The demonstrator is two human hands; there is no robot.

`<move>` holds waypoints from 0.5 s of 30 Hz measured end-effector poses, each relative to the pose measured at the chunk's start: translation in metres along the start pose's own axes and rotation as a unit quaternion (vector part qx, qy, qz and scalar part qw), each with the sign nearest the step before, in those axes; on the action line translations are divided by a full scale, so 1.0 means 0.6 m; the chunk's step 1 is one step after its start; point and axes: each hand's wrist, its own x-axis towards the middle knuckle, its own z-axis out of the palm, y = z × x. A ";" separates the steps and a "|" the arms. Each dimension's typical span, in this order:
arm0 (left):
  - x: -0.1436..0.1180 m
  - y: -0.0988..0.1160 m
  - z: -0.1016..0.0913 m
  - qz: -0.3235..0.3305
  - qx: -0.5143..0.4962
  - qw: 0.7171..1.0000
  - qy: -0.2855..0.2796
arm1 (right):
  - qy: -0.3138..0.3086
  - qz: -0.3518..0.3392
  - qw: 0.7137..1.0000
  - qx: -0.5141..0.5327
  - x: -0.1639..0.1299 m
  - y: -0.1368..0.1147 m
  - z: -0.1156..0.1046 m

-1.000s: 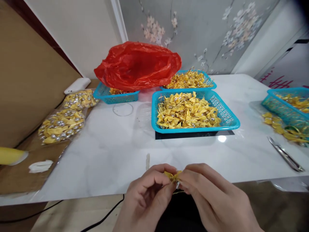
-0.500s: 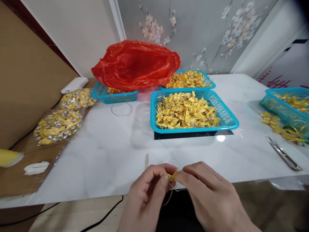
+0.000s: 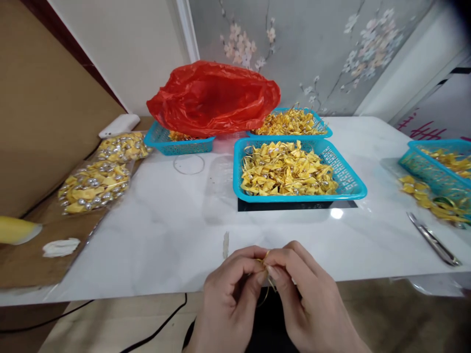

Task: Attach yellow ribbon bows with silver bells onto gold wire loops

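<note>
My left hand (image 3: 233, 289) and my right hand (image 3: 307, 289) meet at the table's front edge, fingertips almost touching. Both are closed in a pinch on a thin yellow cord (image 3: 263, 264), whose loose ends hang below the fingers. Fingers hide most of the cord, so I cannot tell whether it is knotted. Beyond my hands stands a blue plastic basket (image 3: 300, 198) heaped with yellow ribbon bows and silvery beads (image 3: 289, 169).
A red plastic bag (image 3: 213, 100) covers part of a blue basket (image 3: 178, 147). Another filled basket (image 3: 327, 132) stands behind. Bagged beaded bows (image 3: 95, 186) lie left. On the right are metal tweezers (image 3: 434, 240), loose yellow bows (image 3: 419, 191) and a further basket (image 3: 415, 157).
My right hand has turned and brought its thumb and fingers in against the left fingertips at the cord. The whole view has shifted slightly.
</note>
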 end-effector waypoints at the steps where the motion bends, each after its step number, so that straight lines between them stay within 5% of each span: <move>1: 0.000 0.000 0.000 0.000 0.006 1.000 0.002 | -0.005 0.004 1.000 0.005 0.000 0.001 0.000; 7: -0.001 0.002 -0.002 -0.018 -0.018 1.000 -0.009 | -0.032 -0.021 0.999 0.007 0.004 0.008 -0.009; 15: -0.008 0.006 0.000 -0.041 -0.081 0.996 0.017 | -0.073 -0.086 0.980 -0.163 0.003 0.006 -0.036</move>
